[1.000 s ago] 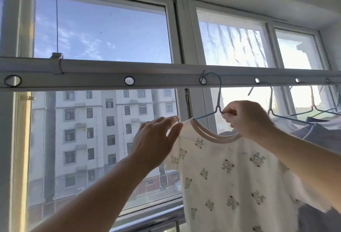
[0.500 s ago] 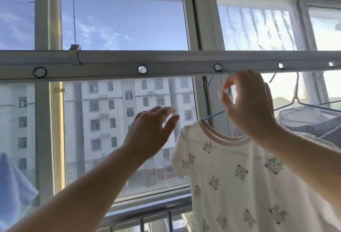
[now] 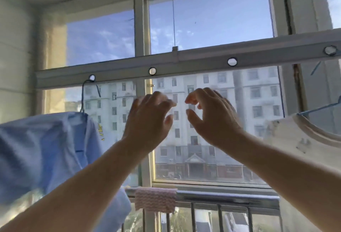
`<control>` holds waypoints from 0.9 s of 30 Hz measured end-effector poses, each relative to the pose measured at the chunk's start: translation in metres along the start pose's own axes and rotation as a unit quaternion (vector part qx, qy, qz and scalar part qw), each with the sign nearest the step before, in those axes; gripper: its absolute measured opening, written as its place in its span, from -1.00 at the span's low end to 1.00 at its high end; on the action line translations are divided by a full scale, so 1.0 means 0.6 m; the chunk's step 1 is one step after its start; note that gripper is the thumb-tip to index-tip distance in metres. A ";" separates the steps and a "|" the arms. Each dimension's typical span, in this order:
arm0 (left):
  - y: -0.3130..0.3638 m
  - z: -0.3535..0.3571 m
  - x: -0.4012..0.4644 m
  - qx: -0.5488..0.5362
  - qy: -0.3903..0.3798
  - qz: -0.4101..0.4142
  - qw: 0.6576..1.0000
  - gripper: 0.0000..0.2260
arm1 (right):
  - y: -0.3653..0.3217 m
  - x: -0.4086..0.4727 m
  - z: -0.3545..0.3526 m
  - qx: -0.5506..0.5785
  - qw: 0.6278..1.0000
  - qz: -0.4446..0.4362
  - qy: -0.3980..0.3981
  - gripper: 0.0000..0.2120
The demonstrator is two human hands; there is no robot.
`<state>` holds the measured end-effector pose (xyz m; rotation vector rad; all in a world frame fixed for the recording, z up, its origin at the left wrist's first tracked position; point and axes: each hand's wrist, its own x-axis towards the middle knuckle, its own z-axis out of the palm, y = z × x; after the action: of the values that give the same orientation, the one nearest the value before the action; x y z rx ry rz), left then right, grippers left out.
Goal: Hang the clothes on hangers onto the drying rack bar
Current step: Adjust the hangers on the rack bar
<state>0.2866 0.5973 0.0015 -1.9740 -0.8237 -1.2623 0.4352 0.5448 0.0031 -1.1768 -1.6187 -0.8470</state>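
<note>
left hand (image 3: 147, 121) spread, empty | right hand (image 3: 212, 119) loosely curled, empty | cream shirt (image 3: 299, 139) hangs from drying rack bar (image 3: 184, 64) | likely light, floppy; lift by hanger (image 3: 321, 109) hook

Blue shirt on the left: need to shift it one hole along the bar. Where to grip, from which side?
Take the hanger's wire neck, the bare stretch between its hook in the end hole of the drying rack bar and the blue shirt. Come from the right, where both hands hover empty. The neck is thin, near-vertical and uncovered; cloth hides the hanger's shoulders.
</note>
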 end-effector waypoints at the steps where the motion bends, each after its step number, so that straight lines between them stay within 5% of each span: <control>1: -0.019 -0.009 -0.006 0.036 -0.001 -0.006 0.999 -0.77 | -0.014 0.002 0.016 0.012 1.000 -0.001 -0.018 -0.82; 5: -0.100 -0.061 -0.031 0.188 -0.058 -0.063 0.978 -0.77 | -0.087 0.015 0.076 0.086 0.991 -0.011 -0.105 -0.80; 10: -0.168 -0.133 -0.049 0.347 -0.190 -0.164 0.904 -0.75 | -0.173 0.043 0.135 0.206 0.967 0.016 -0.147 -0.81; 12: -0.195 -0.150 -0.052 0.275 -0.241 -0.218 0.905 -0.89 | -0.207 0.058 0.157 0.254 0.952 0.045 -0.165 -0.80; 14: -0.215 -0.153 -0.049 0.182 -0.296 -0.249 0.904 -0.83 | -0.231 0.073 0.173 0.288 0.935 0.080 -0.192 -0.79; 18: -0.230 -0.145 -0.049 -0.041 -0.243 -0.311 0.918 -0.83 | -0.265 0.104 0.200 0.304 0.916 0.135 -0.225 -0.70; 21: -0.227 -0.138 -0.049 -0.233 -0.223 -0.370 0.871 -0.77 | -0.269 0.122 0.212 0.250 0.919 0.159 -0.261 -0.63; 23: -0.231 -0.128 -0.048 -0.260 -0.204 -0.374 0.866 -0.79 | -0.259 0.130 0.211 0.228 0.919 0.162 -0.277 -0.66; 27: -0.254 -0.088 -0.046 -0.180 -0.134 -0.348 0.910 -0.73 | -0.223 0.131 0.182 0.120 0.931 0.105 -0.329 -0.70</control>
<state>0.1305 0.6417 0.0214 -2.2657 -1.6388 -1.6428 0.2685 0.6271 0.0404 -1.5131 -2.0013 -0.0923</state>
